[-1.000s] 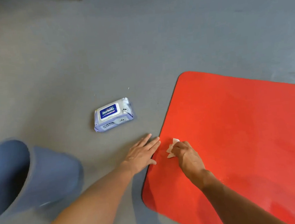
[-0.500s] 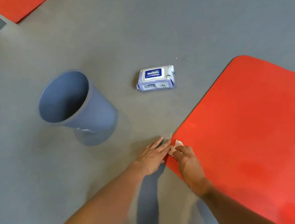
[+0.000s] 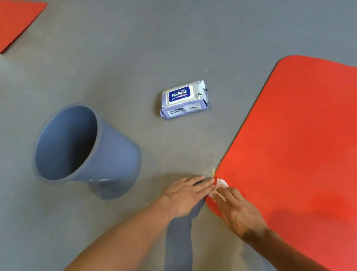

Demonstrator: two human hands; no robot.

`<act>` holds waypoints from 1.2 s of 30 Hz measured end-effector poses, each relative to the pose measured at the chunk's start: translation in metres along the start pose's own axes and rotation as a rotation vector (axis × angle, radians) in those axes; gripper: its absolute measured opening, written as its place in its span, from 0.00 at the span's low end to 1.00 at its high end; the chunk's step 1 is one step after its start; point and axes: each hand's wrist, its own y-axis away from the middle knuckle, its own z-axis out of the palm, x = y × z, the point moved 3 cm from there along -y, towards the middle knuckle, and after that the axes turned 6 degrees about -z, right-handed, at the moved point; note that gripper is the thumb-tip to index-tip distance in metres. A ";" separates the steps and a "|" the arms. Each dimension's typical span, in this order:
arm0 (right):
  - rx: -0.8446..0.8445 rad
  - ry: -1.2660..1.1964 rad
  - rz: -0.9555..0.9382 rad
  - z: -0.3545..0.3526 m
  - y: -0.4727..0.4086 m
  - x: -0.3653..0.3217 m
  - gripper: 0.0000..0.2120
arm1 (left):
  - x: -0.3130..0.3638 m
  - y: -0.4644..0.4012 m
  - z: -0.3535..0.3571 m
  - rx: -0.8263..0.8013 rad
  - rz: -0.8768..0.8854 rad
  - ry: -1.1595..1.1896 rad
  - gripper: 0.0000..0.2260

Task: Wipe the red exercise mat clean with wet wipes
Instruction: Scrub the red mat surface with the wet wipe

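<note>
The red exercise mat (image 3: pixel 303 146) lies flat on the grey floor (image 3: pixel 186 37) and fills the right side of the frame, its rounded near corner low and centre. There the right hand (image 3: pixel 239 213) presses a small folded wet wipe (image 3: pixel 220 184) onto the mat's edge; its fingers (image 3: pixel 225 192) lie fairly straight and close together on top of the wipe, pressing rather than pinching, which suits a push toward the border. The left hand (image 3: pixel 186 196) rests flat on the floor just beside that edge, fingers straight and slightly spread with their tips touching the wipe's end, probably to steady the corner or to catch what comes off. A scatter of pale crumbs (image 3: pixel 210 171) sits on the floor right at the mat's border, which suggests dirt is being swept off this side. A blue bin (image 3: pixel 110 160) stands near the left hand, mouth open, likely kept close for used wipes. The wipes pack (image 3: pixel 184 99) lies above centre, apart from both hands. A second red mat (image 3: pixel 1 23) shows in the upper left corner
</note>
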 end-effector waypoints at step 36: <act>0.183 0.056 0.459 -0.012 -0.033 -0.013 0.09 | -0.036 -0.054 0.003 0.209 0.133 0.257 0.57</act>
